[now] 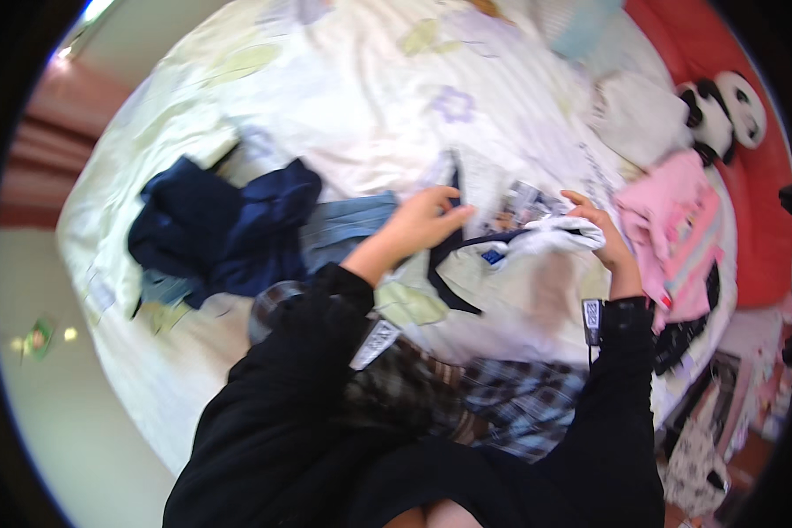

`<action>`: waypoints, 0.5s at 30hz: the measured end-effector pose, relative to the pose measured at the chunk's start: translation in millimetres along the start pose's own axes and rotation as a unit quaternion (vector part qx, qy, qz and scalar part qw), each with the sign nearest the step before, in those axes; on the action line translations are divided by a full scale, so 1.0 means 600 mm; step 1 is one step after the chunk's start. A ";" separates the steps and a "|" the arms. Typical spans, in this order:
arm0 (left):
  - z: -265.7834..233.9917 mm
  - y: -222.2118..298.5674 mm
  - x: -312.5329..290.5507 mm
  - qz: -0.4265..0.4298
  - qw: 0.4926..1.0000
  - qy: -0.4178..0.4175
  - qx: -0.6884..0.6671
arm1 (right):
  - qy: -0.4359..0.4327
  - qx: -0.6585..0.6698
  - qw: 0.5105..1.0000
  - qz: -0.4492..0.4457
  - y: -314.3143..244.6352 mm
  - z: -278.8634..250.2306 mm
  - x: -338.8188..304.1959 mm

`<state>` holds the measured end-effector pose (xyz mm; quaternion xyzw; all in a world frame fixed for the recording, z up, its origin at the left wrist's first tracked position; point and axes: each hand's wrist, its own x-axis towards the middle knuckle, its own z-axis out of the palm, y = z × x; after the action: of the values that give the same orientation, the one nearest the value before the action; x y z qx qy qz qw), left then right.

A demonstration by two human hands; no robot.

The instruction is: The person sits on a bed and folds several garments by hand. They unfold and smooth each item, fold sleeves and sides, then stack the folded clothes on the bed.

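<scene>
Left hand: Thumb and forefinger curved, with a gap at the tips, over the navy edge of the garment; whether cloth is pinched between them cannot be told.
Right hand: Closed on the white, rolled edge of the garment; one finger extends away from the hold.
Garment: White and grey with navy trim and a printed panel; located between both hands, partly raised at the right-hand grip, its lower part loosely spread. A small blue label lies nearer the left hand.
Denim item: Directly left of the left hand, folded, beside the navy clothing.
Navy clothing: Farther left of the left hand, heaped.
Pink garment: Just right of the right hand.
White cloth: Beyond the right hand, bunched.
Panda plush: Beyond and right of the right hand, next to the white cloth.
Plaid cloth: Below both hands, between the forearms.
Bedsheet: Underneath the grip area; white, floral print.
</scene>
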<state>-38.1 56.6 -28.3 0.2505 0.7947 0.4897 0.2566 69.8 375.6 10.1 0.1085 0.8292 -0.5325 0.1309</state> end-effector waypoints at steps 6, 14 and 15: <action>0.008 -0.004 -0.002 -0.074 0.995 0.016 0.065 | 0.103 -0.056 0.953 0.278 0.107 -0.113 -0.142; 0.035 -0.011 -0.002 -0.072 0.978 0.048 0.192 | 0.145 -0.119 0.978 0.086 0.150 -0.044 -0.114; 0.035 -0.013 -0.002 -0.080 0.975 0.049 0.201 | 0.142 -0.121 0.980 0.069 0.147 -0.027 -0.091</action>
<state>-24.7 66.6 -43.1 0.2087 0.9059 0.3094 0.2002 147.5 424.0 -40.8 0.2233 0.8884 -0.3966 0.0601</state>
